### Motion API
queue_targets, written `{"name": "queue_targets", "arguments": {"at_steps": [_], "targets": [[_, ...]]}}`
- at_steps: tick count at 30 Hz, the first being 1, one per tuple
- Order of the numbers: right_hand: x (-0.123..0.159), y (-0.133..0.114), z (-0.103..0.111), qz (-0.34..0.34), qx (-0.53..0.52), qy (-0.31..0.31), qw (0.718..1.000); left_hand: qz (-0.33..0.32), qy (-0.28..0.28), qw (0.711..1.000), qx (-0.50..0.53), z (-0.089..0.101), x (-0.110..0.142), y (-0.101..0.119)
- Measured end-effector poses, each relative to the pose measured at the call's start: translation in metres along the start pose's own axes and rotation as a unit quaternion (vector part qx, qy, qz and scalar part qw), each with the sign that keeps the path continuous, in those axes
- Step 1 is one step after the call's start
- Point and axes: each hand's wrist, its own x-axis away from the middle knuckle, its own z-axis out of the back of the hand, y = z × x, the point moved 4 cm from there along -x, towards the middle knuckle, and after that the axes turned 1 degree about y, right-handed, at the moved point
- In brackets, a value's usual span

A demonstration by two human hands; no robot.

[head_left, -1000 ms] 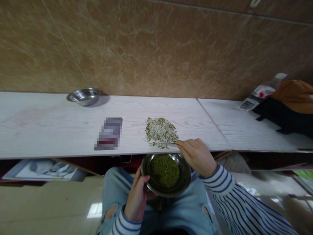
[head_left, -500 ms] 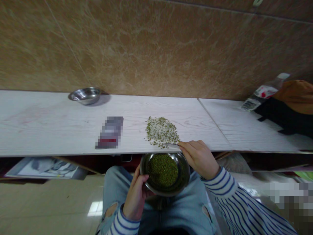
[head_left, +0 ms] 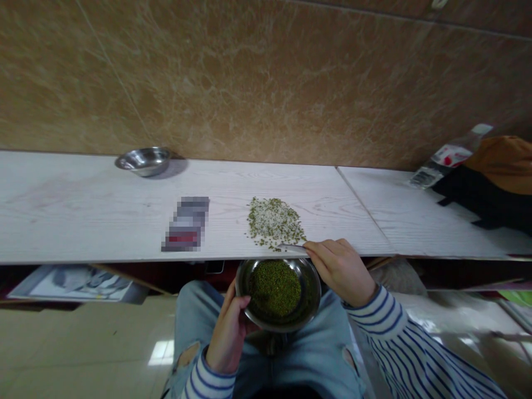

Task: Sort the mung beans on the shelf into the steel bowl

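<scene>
My left hand [head_left: 233, 318] grips the left rim of a steel bowl [head_left: 311, 302], thumb on top and fingers beneath. Green mung beans [head_left: 276, 288] cover much of the bowl's bottom. The bowl is just below the counter's front edge, over my lap. Between the closed fingers of my right hand [head_left: 338, 269] is a slim silver tool that looks like tweezers [head_left: 293, 247], its narrow tip pointing left. That tip is at the near edge of a spread pile of white rice-like grains mixed with green beans [head_left: 276, 219] on the counter.
A second steel bowl [head_left: 145, 162] stands back left by the wall. A blurred-out flat object [head_left: 187, 224] lies left of the pile. To the right, a plastic bottle [head_left: 446, 158] leans on a black and brown bag [head_left: 494, 177]. An open drawer [head_left: 78, 282] is below left.
The steel bowl and my left hand have shifted very slightly left. My right hand and the tweezers have barely moved, still by the near edge of the pile.
</scene>
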Motion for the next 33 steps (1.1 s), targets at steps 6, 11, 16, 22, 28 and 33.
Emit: {"name": "queue_targets", "arguments": {"at_steps": [6,11,16,22,28,33], "targets": [[-0.005,-0.005,-0.003,0.014,0.007,0.002,1.0,-0.002,0.001,1.0,0.005,0.003,0.0,0.002],[-0.007,-0.006,-0.005,0.017,0.01,0.003,1.0,-0.003,0.003,1.0,0.005,0.008,-0.002,0.001],[-0.01,-0.006,-0.006,0.013,0.008,0.004,1.0,-0.005,-0.008,1.0,0.003,0.007,0.0,0.002],[-0.011,-0.008,-0.004,0.015,-0.003,-0.005,1.0,-0.004,-0.006,1.0,0.007,0.009,-0.001,0.0],[-0.01,-0.008,-0.004,0.016,-0.011,-0.002,1.0,-0.009,-0.016,1.0,0.01,0.011,-0.001,0.003],[-0.014,-0.011,-0.007,0.021,-0.001,-0.003,1.0,-0.015,-0.005,1.0,0.012,0.016,-0.001,0.003]]}}
